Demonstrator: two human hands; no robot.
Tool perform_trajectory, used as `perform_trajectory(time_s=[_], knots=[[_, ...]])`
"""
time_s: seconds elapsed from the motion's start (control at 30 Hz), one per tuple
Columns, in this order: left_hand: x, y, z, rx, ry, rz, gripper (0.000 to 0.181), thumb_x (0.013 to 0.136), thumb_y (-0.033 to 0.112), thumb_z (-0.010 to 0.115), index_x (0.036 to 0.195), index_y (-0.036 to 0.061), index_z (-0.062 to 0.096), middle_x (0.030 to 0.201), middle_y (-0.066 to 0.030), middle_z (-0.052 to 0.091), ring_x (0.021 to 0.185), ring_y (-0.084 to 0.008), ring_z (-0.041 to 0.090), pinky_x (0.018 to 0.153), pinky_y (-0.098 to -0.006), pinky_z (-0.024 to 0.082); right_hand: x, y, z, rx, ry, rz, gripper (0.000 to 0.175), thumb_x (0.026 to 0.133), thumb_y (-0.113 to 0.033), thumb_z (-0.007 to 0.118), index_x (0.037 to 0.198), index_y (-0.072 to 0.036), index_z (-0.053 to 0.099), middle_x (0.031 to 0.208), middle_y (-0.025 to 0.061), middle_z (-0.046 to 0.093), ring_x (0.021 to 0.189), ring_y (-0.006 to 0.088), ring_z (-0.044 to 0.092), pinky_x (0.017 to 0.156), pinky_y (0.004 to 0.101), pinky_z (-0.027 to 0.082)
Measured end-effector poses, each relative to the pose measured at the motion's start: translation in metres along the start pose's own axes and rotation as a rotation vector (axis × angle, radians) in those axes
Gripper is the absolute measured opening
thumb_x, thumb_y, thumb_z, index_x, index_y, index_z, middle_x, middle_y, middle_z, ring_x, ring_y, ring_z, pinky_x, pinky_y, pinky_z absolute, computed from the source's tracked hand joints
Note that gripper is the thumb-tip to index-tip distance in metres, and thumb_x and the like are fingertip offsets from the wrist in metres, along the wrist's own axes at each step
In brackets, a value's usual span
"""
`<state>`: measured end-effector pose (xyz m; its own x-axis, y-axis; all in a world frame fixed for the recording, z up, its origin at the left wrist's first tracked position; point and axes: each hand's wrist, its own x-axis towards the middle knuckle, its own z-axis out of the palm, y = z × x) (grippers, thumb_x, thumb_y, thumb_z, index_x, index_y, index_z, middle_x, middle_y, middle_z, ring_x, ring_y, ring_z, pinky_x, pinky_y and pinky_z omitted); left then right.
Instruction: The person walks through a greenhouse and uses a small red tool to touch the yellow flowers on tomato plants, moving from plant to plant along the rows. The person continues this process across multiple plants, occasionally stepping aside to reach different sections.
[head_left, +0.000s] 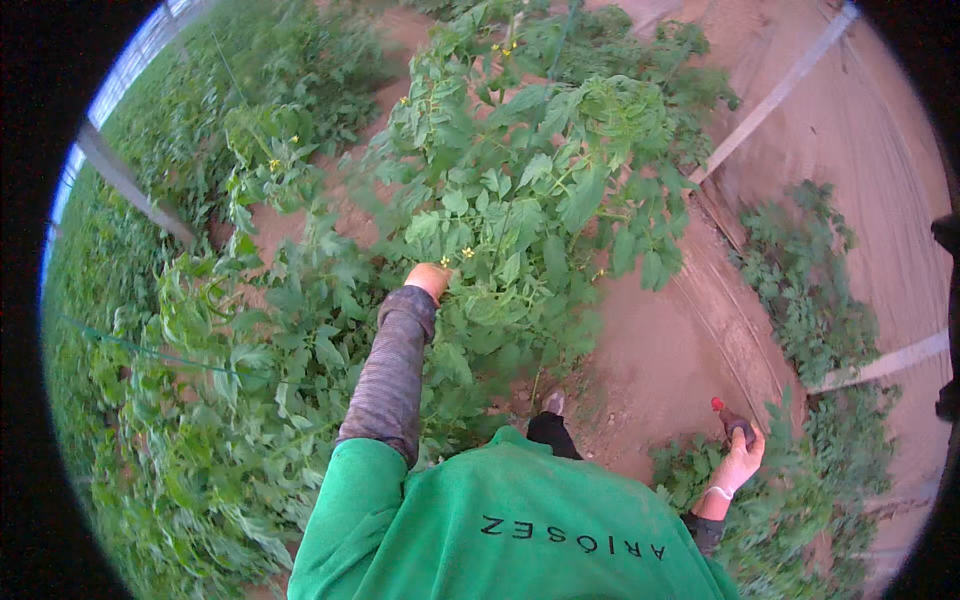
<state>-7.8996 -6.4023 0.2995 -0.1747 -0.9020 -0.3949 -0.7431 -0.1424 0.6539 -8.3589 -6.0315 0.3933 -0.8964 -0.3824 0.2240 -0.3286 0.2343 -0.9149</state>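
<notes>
A leafy tomato plant (517, 202) stands in front of me. My left hand (429, 280) reaches into its foliage, close beside a small cluster of yellow flowers (468, 253). Leaves hide the fingers, so their grip cannot be seen. Low on the right, my right hand (739, 466) is closed around a small dark bottle (729, 422). The bottle has a red tip (718, 405) that points up and to the left, away from the plant. A white band (720, 492) circles the right wrist.
Dense tomato rows (225, 420) fill the left side. A grey post (135, 184) slants among them, and a green string (172, 358) crosses the leaves. Bare soil (645, 360) lies to the right, with pale posts (776, 94) and low plants (806, 277) beyond. My shoe (554, 403) rests on soil.
</notes>
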Motion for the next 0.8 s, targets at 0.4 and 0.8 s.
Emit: perform_trajectory(time_s=[0.4,0.8], knots=[[-0.036,0.031,0.108,-1.310,0.132,-0.029,0.045,0.078,0.002,0.064,0.122,0.0069,0.053,0.103,-0.0080,0.062,0.087,-0.0163,0.059,0.082,-0.0312,0.047,0.047,-0.100,0.251,0.231,-1.077,-0.530,0.035,0.075,0.002,0.067,0.107,-0.002,0.055,0.107,0.0077,0.058,0.099,0.0171,0.055,0.089,0.0293,0.044],[-0.008,0.014,0.132,-1.472,0.076,0.050,0.021,0.081,0.002,0.062,0.101,-0.0027,0.062,0.094,-0.0070,0.065,0.083,-0.0109,0.060,0.078,-0.0223,0.048,-0.056,-0.155,0.340,0.115,-1.138,-0.988,0.032,0.068,-0.003,0.070,0.098,-0.005,0.059,0.096,0.0100,0.064,0.090,0.0264,0.061,0.078,0.0331,0.049]])
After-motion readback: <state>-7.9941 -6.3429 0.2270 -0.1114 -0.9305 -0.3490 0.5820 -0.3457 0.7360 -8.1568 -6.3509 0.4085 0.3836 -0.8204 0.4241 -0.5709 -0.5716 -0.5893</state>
